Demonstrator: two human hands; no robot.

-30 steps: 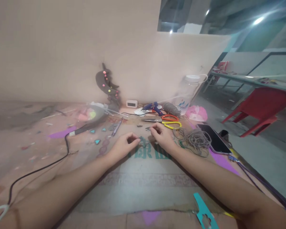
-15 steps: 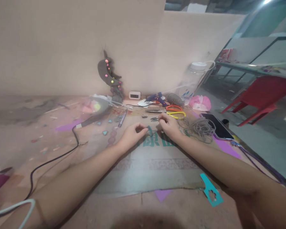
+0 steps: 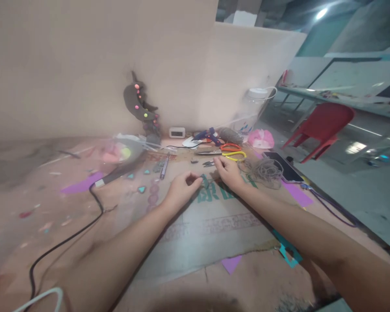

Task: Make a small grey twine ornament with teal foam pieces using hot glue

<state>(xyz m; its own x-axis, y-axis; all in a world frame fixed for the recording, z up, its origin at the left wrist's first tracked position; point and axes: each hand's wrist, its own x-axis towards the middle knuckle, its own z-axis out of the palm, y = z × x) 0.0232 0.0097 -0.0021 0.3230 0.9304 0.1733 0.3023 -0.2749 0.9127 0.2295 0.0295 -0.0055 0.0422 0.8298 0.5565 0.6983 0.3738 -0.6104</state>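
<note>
My left hand [image 3: 183, 189] is above the cardboard sheet [image 3: 195, 242], thumb and forefinger pinched together. At their tips shows a small dark teal piece [image 3: 204, 181]; whether they grip it I cannot tell. My right hand [image 3: 229, 174] is a little farther right, its fingers also closed in a pinch on something too small to make out. Small nippers [image 3: 208, 164] lie just beyond the right fingertips. Past them are scissors [image 3: 233, 155] with a yellow and an orange handle. A tangle of grey yarn [image 3: 266, 171] lies right of that hand.
A glue gun [image 3: 209, 135], white clock [image 3: 177, 132] and bottle [image 3: 253, 108] stand at the back. A crescent ornament [image 3: 138, 104] with beads leans on the wall. A pen [image 3: 164, 167] and small teal pieces [image 3: 141, 189] lie left; a phone [image 3: 284, 167] lies right.
The view has turned slightly to the right, so the background sits farther left. Both hands keep nearly the same pinched pose; my right forearm now covers part of the teal cut-out.
</note>
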